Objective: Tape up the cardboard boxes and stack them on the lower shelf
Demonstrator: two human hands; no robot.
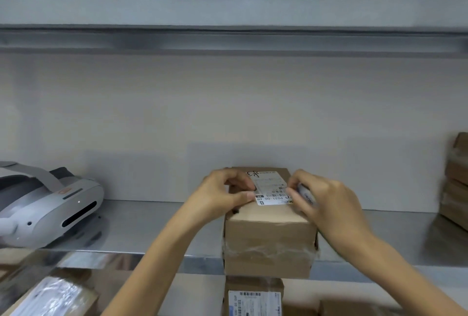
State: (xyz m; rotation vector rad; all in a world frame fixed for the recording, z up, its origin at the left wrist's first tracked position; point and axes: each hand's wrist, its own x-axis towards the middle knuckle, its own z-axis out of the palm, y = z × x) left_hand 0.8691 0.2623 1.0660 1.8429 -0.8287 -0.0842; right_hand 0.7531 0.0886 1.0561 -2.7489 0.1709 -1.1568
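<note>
A small cardboard box [268, 237] stands at the front edge of the steel shelf [141, 224], with clear tape wrinkled across its front face. A white shipping label [272, 189] lies on its top. My left hand [222, 196] grips the top left of the box, thumb and fingertips pinched beside the label's edge. My right hand [326, 204] is at the top right of the box and holds a slim grey-white tool [307, 195] with lettering on it; its fingertips touch the label's right side. What kind of tool it is I cannot tell.
A grey headset [45, 209] lies on the shelf at the left. Stacked cardboard boxes [455, 181] stand at the right edge. Below the shelf are a labelled box [253, 295] and a plastic-covered box [55, 295]. An upper shelf [228, 37] runs overhead.
</note>
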